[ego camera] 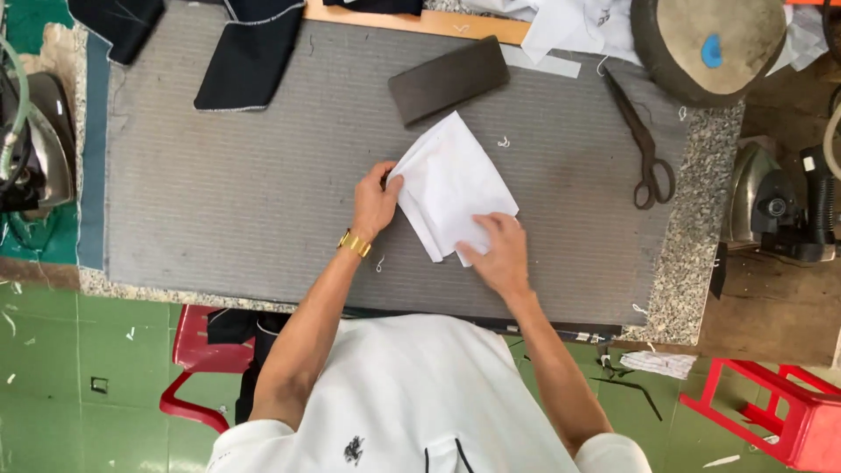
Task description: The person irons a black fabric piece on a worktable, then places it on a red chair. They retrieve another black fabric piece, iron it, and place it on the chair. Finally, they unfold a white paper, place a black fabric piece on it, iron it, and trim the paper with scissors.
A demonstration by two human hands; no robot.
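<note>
We're looking straight down on the bench (219, 219), covered by a grey ribbed pad, and both of our hands are on a white cloth (451, 180) lying near the middle of it. The cloth is folded into a pointed shape, its tip aimed up toward a dark flat block (448, 79) that sits just beyond it, apart from the cloth.

Our left hand (375, 203) is at the cloth's left edge, fingers (392, 186) curled and pinching that edge, a gold watch (354, 243) on the wrist. Our right hand (501, 254) lies flat on the cloth's lower right corner, fingers spread and pressing down, gripping nothing.

Off to the right, well apart from the cloth, dark scissors (644, 144) lie on the pad with their handles toward us. Above them sits a round padded cushion (701, 44) with a blue mark. Dark fabric pieces (250, 52) rest along the far left of the pad, and more white cloth is heaped at the far edge. An iron (39, 140) stands at the left edge, another iron (771, 206) at the right. Below the bench, red stools (771, 412) show on the green tiled floor.
</note>
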